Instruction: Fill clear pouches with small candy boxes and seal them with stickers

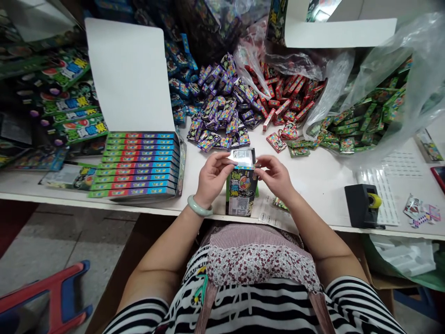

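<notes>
A tall printed carton (241, 188) stands upright at the near edge of the white table (323, 181). My left hand (212, 175), with a pale green bangle on the wrist, pinches the carton's top flap from the left. My right hand (274, 174) pinches the top from the right. Both hands have fingers closed on the top end of the carton.
An open display tray (139, 162) filled with rows of flat packs sits to the left, its white lid raised. Heaps of purple (222, 106), red (285, 99) and green (361, 120) small packs lie behind. A black tape dispenser (363, 206) stands to the right. A red and blue stool (45, 297) is on the floor.
</notes>
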Available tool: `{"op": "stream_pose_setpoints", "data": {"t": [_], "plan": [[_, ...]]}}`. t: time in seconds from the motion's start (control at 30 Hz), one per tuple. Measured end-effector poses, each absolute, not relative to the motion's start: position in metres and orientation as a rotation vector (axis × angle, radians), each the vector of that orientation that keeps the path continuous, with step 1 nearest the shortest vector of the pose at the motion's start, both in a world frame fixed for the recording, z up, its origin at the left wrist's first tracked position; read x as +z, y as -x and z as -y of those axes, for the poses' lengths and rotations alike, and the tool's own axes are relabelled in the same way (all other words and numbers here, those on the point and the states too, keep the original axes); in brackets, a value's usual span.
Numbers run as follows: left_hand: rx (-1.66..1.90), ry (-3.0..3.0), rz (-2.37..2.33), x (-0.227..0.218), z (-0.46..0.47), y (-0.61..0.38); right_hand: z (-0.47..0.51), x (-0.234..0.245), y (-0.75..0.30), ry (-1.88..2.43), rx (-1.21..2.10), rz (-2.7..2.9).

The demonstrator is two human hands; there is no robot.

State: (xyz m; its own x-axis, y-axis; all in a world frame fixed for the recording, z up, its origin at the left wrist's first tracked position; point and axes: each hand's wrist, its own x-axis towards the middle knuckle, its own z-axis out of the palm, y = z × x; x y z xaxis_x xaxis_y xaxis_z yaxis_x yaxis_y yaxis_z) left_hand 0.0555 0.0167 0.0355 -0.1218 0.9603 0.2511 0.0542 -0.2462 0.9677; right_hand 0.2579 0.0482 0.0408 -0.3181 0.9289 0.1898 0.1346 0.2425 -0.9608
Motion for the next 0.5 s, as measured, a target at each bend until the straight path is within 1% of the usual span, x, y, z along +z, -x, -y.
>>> {"op": "stream_pose_setpoints", "data": {"t": [0.13,0.27,0.4,0.5], "plan": [[1.419,-1.446,-1.179,0.04,-0.015,-0.054,-0.043,0.051,-0.257,0.969,1.077,1.807],[1.393,-1.381,-1.251,0.047,-0.019,-0.056,-0.047,0.057,-0.249,1.102,1.241,1.655],[1.336,-1.364,-1.217,0.052,-0.025,-0.053,-0.054,0.061,-0.247,1.093,1.431,1.581],[1.262,-1.386,-1.105,0.056,-0.026,-0.047,-0.052,0.065,-0.253,1.066,1.44,1.643]]}}
